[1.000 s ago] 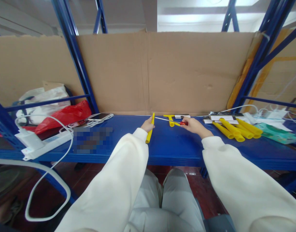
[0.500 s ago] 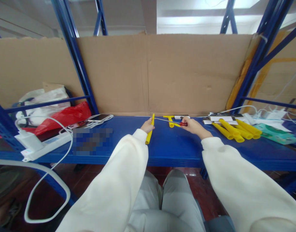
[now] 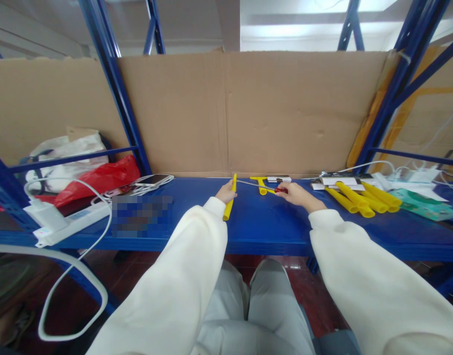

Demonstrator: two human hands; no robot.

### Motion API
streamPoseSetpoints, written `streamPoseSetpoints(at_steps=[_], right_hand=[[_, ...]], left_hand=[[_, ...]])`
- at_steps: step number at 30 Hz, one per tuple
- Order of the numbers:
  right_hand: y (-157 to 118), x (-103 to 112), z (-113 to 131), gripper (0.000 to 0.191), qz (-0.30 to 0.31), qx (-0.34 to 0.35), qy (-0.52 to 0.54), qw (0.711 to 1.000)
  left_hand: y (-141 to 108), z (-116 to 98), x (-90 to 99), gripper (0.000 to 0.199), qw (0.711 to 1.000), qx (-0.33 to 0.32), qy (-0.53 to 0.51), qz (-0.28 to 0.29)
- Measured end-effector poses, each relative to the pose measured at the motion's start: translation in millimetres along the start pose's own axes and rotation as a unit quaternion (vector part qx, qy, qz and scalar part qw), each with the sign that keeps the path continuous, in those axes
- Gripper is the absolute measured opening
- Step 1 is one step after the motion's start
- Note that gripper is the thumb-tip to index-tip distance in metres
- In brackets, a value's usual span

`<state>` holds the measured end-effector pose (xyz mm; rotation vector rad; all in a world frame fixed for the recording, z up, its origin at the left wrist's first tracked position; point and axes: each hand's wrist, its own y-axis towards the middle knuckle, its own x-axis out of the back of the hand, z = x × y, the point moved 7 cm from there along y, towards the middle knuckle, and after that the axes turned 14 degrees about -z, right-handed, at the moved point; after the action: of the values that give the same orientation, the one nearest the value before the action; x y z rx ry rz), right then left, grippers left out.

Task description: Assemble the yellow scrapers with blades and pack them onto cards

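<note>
My left hand (image 3: pixel 224 192) is closed around a yellow plastic scraper handle (image 3: pixel 228 209), held upright on edge above the blue shelf. My right hand (image 3: pixel 295 193) grips the red handle of a screwdriver (image 3: pixel 280 190). Its long thin metal shaft points left, and the tip meets the upper part of the yellow handle; the exact contact point is too small to make out. Behind the shaft lies a T-shaped yellow scraper handle (image 3: pixel 262 187), beside a scraper head with a white and black strip (image 3: pixel 279 179).
Several yellow handles (image 3: pixel 354 198) with white-and-black heads lie at the right, beside a green plastic packet (image 3: pixel 426 204). At the left are a white power strip (image 3: pixel 73 226), a phone (image 3: pixel 154 180) on coiled cable and a red bag (image 3: pixel 96 180). Cardboard (image 3: pixel 285 113) stands behind.
Almost nothing differs. The screwdriver handle has turned slightly in my right hand, while my left hand keeps the yellow handle in place.
</note>
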<state>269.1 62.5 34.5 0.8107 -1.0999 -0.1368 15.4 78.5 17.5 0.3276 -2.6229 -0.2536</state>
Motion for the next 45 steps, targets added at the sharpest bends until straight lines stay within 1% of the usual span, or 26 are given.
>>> streamPoseSetpoints(at_steps=[11,15,18,22,25,33,37,45], right_hand=[[1.3,-8.2,-4.2,0.015,0.027,-0.029,0.006,0.999],[1.9,-9.0,-5.8,0.006,0.014,-0.037,0.023,0.999],[1.8,-7.0,-7.6,0.01,-0.004,-0.049,0.017,0.999],[1.5,-4.0,-5.7,0.013,-0.015,-0.038,0.01,0.999],[1.5,-2.8,-2.8,0.014,-0.012,-0.025,0.006,1.0],[1.1,-4.6,-3.9,0.012,0.007,-0.038,-0.017,0.999],[0.8,-5.4,-3.3,0.011,0.011,-0.033,-0.012,0.999],[0.7,-6.6,-3.3,0.01,0.016,-0.04,-0.008,0.999]], left_hand=[[1.9,0.6,0.8,0.093,1.0,0.002,-0.008,-0.005],[-0.1,-0.8,1.2,0.089,1.0,0.006,-0.001,-0.005],[-3.0,-3.3,0.7,0.088,1.0,0.005,-0.003,0.003],[-5.4,-4.9,0.1,0.087,1.0,0.007,-0.003,0.01],[-4.7,-5.4,-0.1,0.088,1.0,0.001,-0.014,0.009],[1.0,-0.4,-1.5,0.088,1.0,-0.006,-0.024,0.006],[3.2,1.5,-3.5,0.089,0.999,-0.01,-0.044,0.011],[5.8,5.3,-3.8,0.09,0.997,0.014,-0.078,-0.008]])
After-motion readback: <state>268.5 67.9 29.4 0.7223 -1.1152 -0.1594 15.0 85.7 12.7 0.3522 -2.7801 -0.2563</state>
